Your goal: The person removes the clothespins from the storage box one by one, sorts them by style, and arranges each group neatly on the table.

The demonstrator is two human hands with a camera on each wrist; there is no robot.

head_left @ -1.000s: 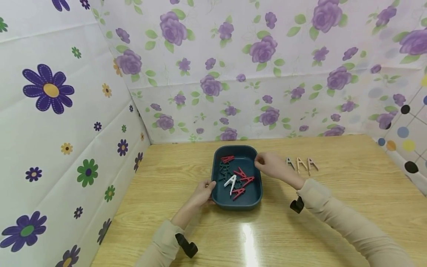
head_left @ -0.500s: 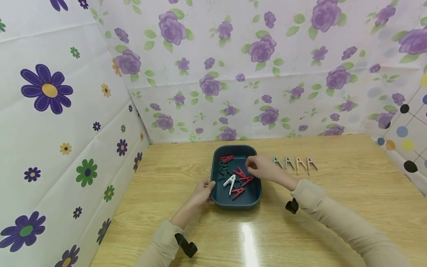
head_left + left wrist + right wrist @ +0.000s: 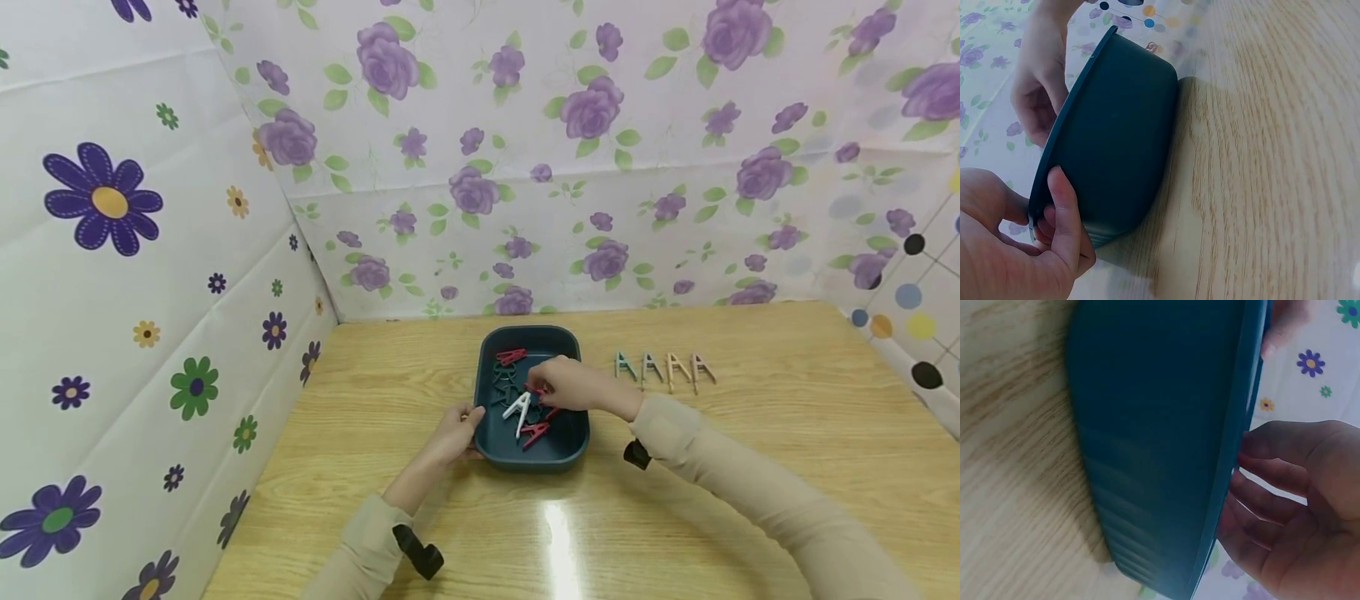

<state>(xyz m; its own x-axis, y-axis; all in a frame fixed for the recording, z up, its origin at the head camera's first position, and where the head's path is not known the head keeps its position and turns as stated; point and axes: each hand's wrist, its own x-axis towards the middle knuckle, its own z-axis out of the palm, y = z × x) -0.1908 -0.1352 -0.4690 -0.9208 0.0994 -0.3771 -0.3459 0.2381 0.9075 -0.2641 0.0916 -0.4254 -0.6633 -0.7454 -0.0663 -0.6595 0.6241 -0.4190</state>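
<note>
My left hand (image 3: 456, 433) grips the near left rim of a dark teal plastic bin (image 3: 582, 450), thumb above and fingers beneath. In the left wrist view, the left fingers (image 3: 1066, 215) curl against the bin's outer wall. My right hand (image 3: 573, 385) reaches into the bin, its fingertips at a red clothespin (image 3: 531, 388) that it partly covers; I cannot tell whether they pinch it. In the right wrist view, the bin's rim hides the right fingertips. Also inside lie a white clothespin (image 3: 519, 408), other red clothespins (image 3: 536, 432) and dark green open shapes (image 3: 504, 372).
Right of the bin, a green clothespin (image 3: 624, 365), a grey-blue clothespin (image 3: 651, 367), a beige clothespin (image 3: 677, 367) and a pinkish clothespin (image 3: 702, 367) lie in a row on the wooden table (image 3: 795, 433). Flowered cloth walls (image 3: 465, 100) stand behind and at the left.
My right hand has moved left, from the bin's right rim down into the bin among the red clothespins. The green clothespin at the row's left end has come into view. The left hand has stayed put.
</note>
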